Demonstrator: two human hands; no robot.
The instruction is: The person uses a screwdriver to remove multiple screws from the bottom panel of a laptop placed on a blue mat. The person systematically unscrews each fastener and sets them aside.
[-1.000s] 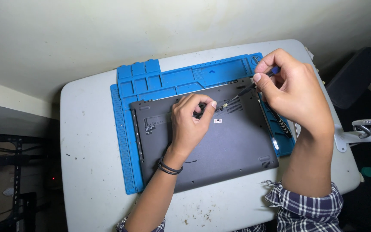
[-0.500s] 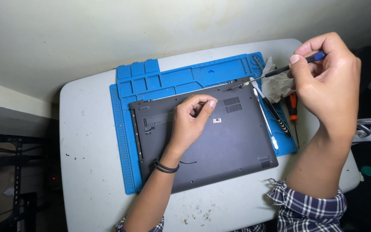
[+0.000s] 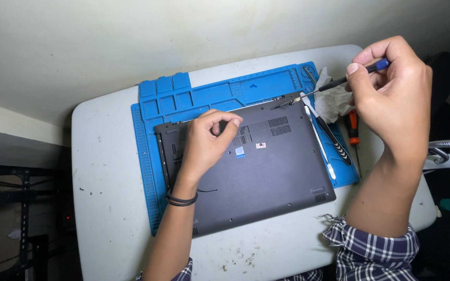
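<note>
The laptop (image 3: 256, 171) is steadied by the loosely curled left hand (image 3: 207, 143); the screwdriver (image 3: 339, 82), pinched in the right hand (image 3: 391, 93), is best kept upright.

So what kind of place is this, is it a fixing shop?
Probably a small electronics repair bench, maybe at home. A laptop lies bottom-up on a blue repair mat with little compartments, the right hand holds a small screwdriver, and more tools lie beside it on the white table.

Left hand (image 3: 204, 143) rests on laptop (image 3: 256, 171); right hand (image 3: 391, 93) pinches screwdriver (image 3: 339, 82)
</note>
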